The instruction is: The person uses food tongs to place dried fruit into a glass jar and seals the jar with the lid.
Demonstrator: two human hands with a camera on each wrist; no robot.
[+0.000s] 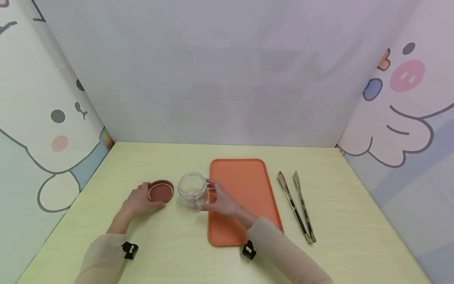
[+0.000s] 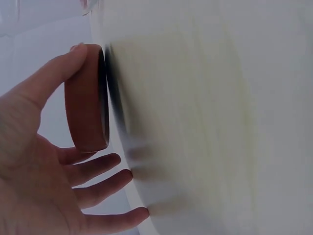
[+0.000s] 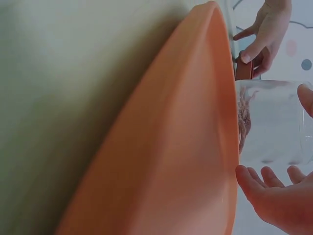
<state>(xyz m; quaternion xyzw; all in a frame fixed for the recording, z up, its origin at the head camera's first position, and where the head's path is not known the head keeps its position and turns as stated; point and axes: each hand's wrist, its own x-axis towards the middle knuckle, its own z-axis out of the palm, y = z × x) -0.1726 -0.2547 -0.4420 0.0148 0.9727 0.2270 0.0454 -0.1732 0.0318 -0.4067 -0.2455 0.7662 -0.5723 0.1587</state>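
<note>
A reddish-brown round lid (image 1: pixel 160 191), with a pale ring on its upper face, is at the left of the table. My left hand (image 1: pixel 139 200) pinches its rim; in the left wrist view the thumb lies along one side of the lid (image 2: pixel 86 100) and the other fingers spread towards the tabletop. To the right of the lid stands a clear, lidless round jar (image 1: pixel 192 191). My right hand (image 1: pixel 222 200) curves round the jar's right side, thumb at its front and fingers behind. The jar (image 3: pixel 274 122) shows between thumb and fingertips in the right wrist view.
An orange rectangular tray (image 1: pixel 244 177) lies right of the jar, partly under my right forearm. Metal tongs (image 1: pixel 297 205) with dark grips lie beyond it, arms spread apart. A pale wall (image 1: pixel 227 79) borders the table's back, and cartoon-printed panels (image 1: pixel 408 118) line both sides.
</note>
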